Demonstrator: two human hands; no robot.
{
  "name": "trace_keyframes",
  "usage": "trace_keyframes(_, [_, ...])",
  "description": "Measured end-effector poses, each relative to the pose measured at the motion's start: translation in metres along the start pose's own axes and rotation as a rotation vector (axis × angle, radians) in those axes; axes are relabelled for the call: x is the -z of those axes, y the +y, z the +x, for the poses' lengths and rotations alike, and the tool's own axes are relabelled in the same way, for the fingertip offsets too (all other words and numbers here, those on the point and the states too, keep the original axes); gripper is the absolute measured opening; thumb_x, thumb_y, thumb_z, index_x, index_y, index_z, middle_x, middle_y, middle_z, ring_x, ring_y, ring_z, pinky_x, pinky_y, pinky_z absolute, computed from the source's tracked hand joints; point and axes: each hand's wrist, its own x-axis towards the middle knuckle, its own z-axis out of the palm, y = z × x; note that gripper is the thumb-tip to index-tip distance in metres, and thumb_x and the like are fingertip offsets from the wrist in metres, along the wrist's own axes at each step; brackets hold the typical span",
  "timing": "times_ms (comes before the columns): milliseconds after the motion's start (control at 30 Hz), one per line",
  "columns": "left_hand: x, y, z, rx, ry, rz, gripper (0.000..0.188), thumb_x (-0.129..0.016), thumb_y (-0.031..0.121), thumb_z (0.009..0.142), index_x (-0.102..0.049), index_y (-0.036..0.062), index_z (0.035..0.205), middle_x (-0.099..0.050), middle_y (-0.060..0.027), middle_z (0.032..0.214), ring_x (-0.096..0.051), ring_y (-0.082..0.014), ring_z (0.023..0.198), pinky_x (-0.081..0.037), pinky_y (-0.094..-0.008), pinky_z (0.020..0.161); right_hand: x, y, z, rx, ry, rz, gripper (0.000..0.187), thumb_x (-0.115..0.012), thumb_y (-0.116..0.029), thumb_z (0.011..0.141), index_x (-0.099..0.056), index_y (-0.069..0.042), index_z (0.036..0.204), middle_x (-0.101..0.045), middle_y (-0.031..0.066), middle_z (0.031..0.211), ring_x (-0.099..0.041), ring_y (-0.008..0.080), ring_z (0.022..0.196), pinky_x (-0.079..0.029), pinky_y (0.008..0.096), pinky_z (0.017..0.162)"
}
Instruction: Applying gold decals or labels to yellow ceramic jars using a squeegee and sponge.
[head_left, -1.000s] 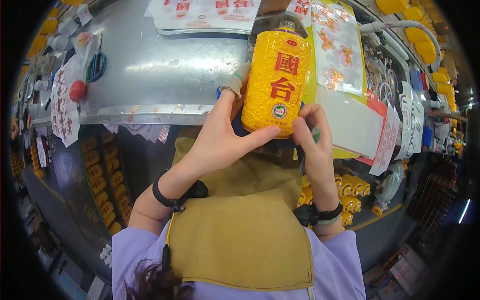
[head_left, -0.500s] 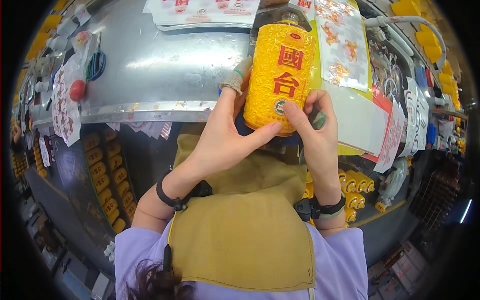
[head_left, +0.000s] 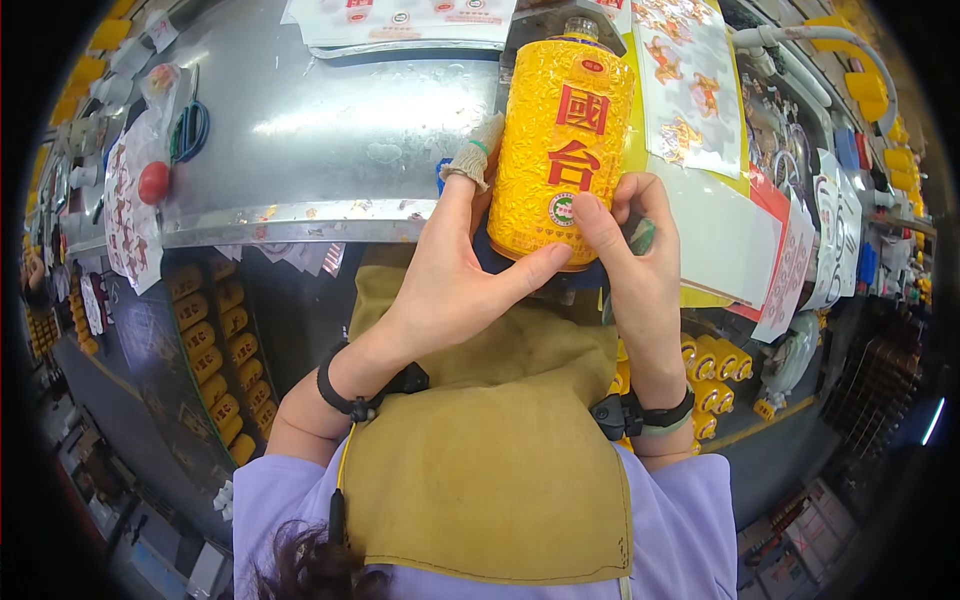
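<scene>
A yellow embossed bottle [head_left: 545, 130] with red characters and a clear glass neck lies face up at the table's near edge, its neck pointing away from me. My left hand [head_left: 465, 255] grips its left side and base, the thumb along the lower front and a cloth cover on one fingertip. At the lower right, my right hand [head_left: 635, 245] has its thumb on the front beside a small round green-and-white label [head_left: 561, 209]. Its other fingers curl by the bottle's right side, with a green wrap on one. Fingers under the bottle are hidden.
Left of the bottle stretches a metal tabletop [head_left: 330, 130] with sticker sheets [head_left: 400, 25] at its back. Decal sheets [head_left: 685, 90] and white card [head_left: 725, 235] lie to the right. A red ball [head_left: 154, 183] and scissors [head_left: 190, 130] sit far left. Yellow bottles [head_left: 205, 365] stand in rows below.
The bottle has tilted slightly, its neck end shifting a little away from me. My right thumb has moved slightly up and right, leaving more of the round label in sight.
</scene>
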Motion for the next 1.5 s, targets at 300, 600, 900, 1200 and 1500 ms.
trace_keyframes(300, [-0.002,-0.002,0.001,-0.058,0.068,0.036,0.089,-0.078,0.01,0.085,-0.023,-0.0063,0.153,-0.044,-0.0178,0.146,-0.045,-0.0246,0.137,-0.035,-0.039,0.115,0.002,-0.008,0.0,-0.036,-0.001,0.026,0.03,-0.075,-0.016,0.094,-0.047,-0.009,0.099,-0.039,-0.007,0.084,-0.036,0.0016,0.076,-0.031,0.017,0.065])
trace_keyframes(600, [0.001,-0.001,-0.001,-0.012,0.014,0.017,0.091,-0.073,0.003,0.088,-0.014,-0.0021,0.158,-0.027,-0.015,0.16,-0.027,-0.0247,0.149,-0.021,-0.0403,0.123,0.002,-0.003,0.0,-0.032,-0.013,0.043,0.03,-0.075,-0.012,0.093,-0.046,-0.009,0.1,-0.039,-0.008,0.083,-0.036,0.0003,0.073,-0.03,0.0163,0.062])
trace_keyframes(900, [0.001,-0.002,-0.001,-0.014,0.02,0.015,0.092,-0.074,0.004,0.088,-0.015,-0.002,0.158,-0.028,-0.0153,0.16,-0.028,-0.0249,0.149,-0.022,-0.0403,0.122,0.0,-0.004,-0.001,-0.032,-0.016,0.061,0.03,-0.075,-0.012,0.093,-0.046,-0.009,0.1,-0.04,-0.0081,0.083,-0.036,0.0,0.073,-0.03,0.016,0.062])
trace_keyframes(1200, [0.0,-0.003,0.001,-0.059,0.062,0.038,0.094,-0.078,0.011,0.085,-0.018,-0.0068,0.155,-0.039,-0.0185,0.151,-0.039,-0.0253,0.142,-0.03,-0.039,0.119,0.004,-0.009,-0.001,-0.063,-0.031,0.014,0.028,-0.074,-0.016,0.095,-0.047,-0.009,0.101,-0.039,-0.0069,0.086,-0.036,0.0015,0.077,-0.031,0.017,0.068])
trace_keyframes(1500, [0.0,-0.002,-0.001,-0.03,0.018,0.026,0.092,-0.074,0.004,0.088,-0.014,-0.0015,0.158,-0.029,-0.0148,0.16,-0.03,-0.0249,0.148,-0.024,-0.0407,0.122,0.003,-0.005,0.0,-0.045,-0.029,0.073,0.031,-0.075,-0.011,0.093,-0.046,-0.009,0.102,-0.04,-0.0083,0.082,-0.036,-0.0003,0.071,-0.03,0.0163,0.061])
